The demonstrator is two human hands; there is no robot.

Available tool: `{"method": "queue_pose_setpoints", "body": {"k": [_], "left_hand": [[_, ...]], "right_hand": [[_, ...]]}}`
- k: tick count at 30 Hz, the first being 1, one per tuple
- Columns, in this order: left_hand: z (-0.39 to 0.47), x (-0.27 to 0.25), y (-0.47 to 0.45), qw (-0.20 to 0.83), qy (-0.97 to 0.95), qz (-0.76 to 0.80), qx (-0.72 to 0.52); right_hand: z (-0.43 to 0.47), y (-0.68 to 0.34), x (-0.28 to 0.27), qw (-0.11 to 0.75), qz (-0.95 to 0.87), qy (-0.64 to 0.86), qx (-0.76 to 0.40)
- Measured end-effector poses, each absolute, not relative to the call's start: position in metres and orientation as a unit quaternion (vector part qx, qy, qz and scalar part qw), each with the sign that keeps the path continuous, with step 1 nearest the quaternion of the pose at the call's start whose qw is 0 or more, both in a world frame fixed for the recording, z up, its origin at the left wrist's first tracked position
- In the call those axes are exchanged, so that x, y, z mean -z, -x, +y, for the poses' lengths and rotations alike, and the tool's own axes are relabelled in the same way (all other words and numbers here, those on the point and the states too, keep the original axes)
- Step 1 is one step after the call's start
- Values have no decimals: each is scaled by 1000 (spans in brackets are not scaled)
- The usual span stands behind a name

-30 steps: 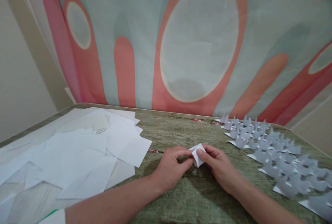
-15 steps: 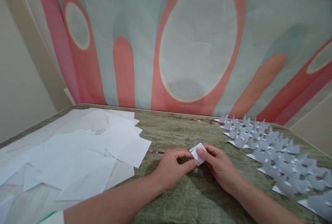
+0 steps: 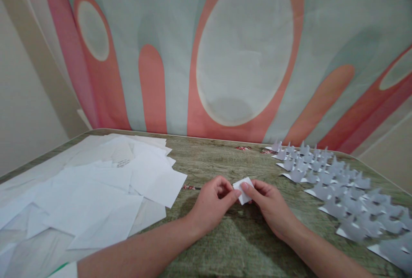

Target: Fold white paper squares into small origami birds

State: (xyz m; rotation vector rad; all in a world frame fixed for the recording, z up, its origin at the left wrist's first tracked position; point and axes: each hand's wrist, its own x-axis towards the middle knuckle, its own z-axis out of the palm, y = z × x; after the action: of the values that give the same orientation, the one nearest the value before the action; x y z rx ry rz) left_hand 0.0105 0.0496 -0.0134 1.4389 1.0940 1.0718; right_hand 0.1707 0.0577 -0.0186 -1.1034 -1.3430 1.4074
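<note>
A small folded square of white paper (image 3: 243, 192) is held a little above the table, between both hands, with one corner pointing up. My left hand (image 3: 214, 200) pinches its left corner with thumb and curled forefinger. On the other side, my right hand (image 3: 269, 203) grips it, the thumb lying flat across its front face and the fingers behind, mostly hidden. Rows of white folded paper figures (image 3: 328, 179) with upright points stand on the right of the table, apart from my right hand.
A wide, loose heap of white paper sheets (image 3: 93, 196) covers the table's left side, one showing printed text. The wood-grain table (image 3: 206, 153) meets a wall hanging (image 3: 175, 76) with coral and pale green shapes at its back edge.
My left fingers have curled in more, and the left thumb has shifted up onto the paper's left corner. The square has turned slightly to show a flatter face.
</note>
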Motion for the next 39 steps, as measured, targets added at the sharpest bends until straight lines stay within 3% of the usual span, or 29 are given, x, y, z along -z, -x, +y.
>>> {"method": "queue_pose_setpoints", "body": {"k": [14, 32, 39], "left_hand": [[46, 4, -10, 426, -693, 470, -343], [44, 5, -11, 433, -691, 479, -326], [43, 6, -9, 381, -742, 471, -287]], "right_hand": [[54, -170, 16, 437, -552, 425, -570], [53, -168, 13, 415, -563, 422, -577], [55, -171, 15, 453, -492, 418, -615]]}}
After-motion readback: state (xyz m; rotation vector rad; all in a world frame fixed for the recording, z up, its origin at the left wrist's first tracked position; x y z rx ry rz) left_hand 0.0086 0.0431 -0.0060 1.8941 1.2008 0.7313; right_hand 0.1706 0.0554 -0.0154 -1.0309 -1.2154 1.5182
